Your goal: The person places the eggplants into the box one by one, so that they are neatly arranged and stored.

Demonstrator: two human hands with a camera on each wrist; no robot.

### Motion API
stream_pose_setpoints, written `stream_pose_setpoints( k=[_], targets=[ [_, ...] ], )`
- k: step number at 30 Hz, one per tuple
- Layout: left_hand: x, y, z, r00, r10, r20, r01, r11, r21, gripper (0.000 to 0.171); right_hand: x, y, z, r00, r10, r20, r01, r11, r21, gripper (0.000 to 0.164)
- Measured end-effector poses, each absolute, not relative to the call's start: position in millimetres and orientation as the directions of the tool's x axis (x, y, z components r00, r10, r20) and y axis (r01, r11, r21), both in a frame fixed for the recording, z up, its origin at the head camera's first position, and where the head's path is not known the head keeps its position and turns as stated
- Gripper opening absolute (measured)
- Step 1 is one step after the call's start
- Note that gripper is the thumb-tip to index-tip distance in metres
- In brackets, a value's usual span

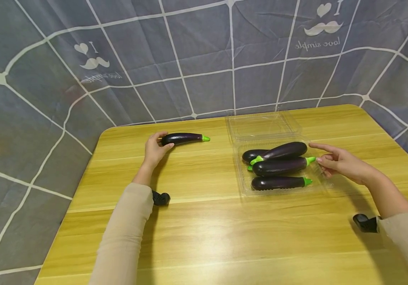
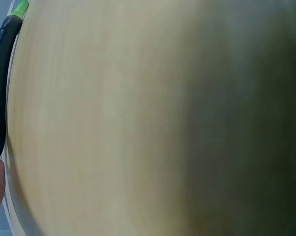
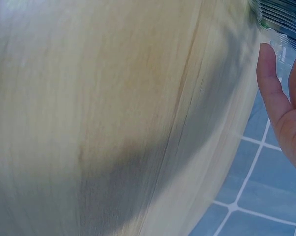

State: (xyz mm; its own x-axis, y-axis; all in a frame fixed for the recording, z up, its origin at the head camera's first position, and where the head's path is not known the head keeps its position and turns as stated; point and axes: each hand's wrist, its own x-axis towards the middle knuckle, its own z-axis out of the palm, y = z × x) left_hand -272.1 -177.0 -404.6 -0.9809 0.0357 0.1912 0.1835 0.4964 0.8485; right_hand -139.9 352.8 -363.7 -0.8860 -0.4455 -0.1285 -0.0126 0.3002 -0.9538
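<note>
A dark purple eggplant [image 1: 182,138] with a green stem lies at the back left of the table. My left hand [image 1: 156,149] grips its rounded end, thumb on the near side and fingers behind. The left wrist view catches that eggplant [image 2: 0,73] along its left edge, with a fingertip at the rounded end. Several more eggplants [image 1: 279,166] lie in a clear plastic container [image 1: 242,186], some piled over others. At the container's right side is my right hand [image 1: 348,162], index finger extended and thumb close by a green stem. Its other fingers bend loosely below.
The container's clear lid [image 1: 264,126] lies folded back behind it, toward the rear edge of the wooden table [image 1: 204,233]. A grey tile-patterned curtain [image 1: 207,59] hangs behind the table. Black wrist cameras stick out beside both sleeves.
</note>
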Motion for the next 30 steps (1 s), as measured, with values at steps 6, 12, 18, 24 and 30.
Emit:
stream_pose_setpoints(
  k=[6, 12, 18, 24, 30],
  targets=[
    [-268, -174, -402, -0.981, 0.018, 0.191, 0.175, 0.491, 0.853, 0.044, -141, 353, -363, -0.886, -0.446, -0.131, -0.014, 0.307, -0.952, 0.051],
    [-266, -170, -398, -0.98, 0.026, 0.199, 0.186, 0.484, 0.855, 0.041, -141, 354, -365, -0.881, -0.455, -0.128, -0.023, 0.311, -0.95, 0.052],
    [-266, -167, -397, -0.981, 0.03, 0.193, 0.185, 0.457, 0.87, 0.041, -139, 354, -368, -0.881, -0.46, -0.113, -0.034, 0.299, -0.954, 0.051],
    [-262, -162, -391, -0.977, 0.032, 0.212, 0.203, 0.455, 0.867, 0.04, -140, 354, -370, -0.879, -0.465, -0.103, -0.043, 0.293, -0.955, 0.051],
    [-254, -154, -381, -0.971, 0.052, 0.232, 0.232, 0.431, 0.872, 0.04, -141, 355, -370, -0.879, -0.465, -0.105, -0.046, 0.303, -0.952, 0.051]
  ],
)
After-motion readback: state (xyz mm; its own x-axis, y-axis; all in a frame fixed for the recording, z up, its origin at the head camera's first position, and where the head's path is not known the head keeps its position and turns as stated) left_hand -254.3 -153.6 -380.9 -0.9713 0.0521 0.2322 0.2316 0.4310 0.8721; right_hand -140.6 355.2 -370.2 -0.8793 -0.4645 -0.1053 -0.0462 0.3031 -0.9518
